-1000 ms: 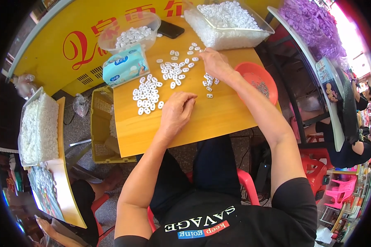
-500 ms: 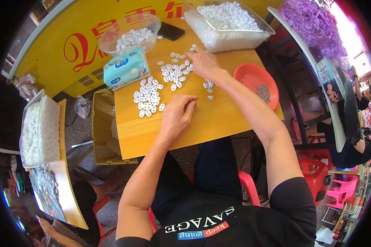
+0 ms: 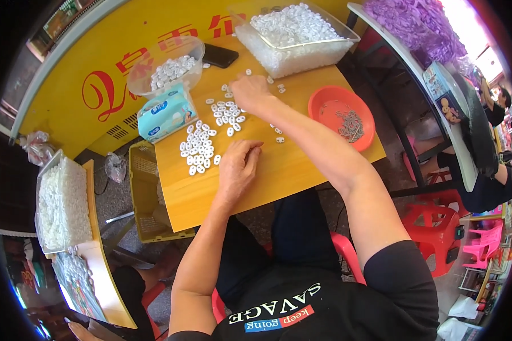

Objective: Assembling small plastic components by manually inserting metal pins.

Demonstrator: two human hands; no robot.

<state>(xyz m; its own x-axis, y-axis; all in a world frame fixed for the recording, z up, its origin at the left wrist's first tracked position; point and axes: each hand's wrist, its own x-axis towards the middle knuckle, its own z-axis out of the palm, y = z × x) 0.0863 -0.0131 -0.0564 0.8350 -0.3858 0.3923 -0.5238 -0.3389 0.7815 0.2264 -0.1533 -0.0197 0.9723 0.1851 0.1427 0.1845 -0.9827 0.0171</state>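
On the yellow table, small white oval pieces with two dark holes lie in loose groups. The largest group is left of my left hand, which rests on the tabletop with its fingers curled in. Whether it holds anything is hidden. My right hand reaches across the table, down over the far side of another group of the ovals. Its fingertips are hidden behind the hand. A few more ovals lie to the right of it, and some show under my right forearm.
An orange-red dish with small metal pins stands at the right. Behind are a clear bin and a clear bowl of white pieces, a black phone and a blue tissue pack. Side tables stand left and right.
My right hand has moved left, from the right edge of the ovals to over their far side, uncovering a few pieces. My left hand stays on the table. The whole view has shifted slightly.
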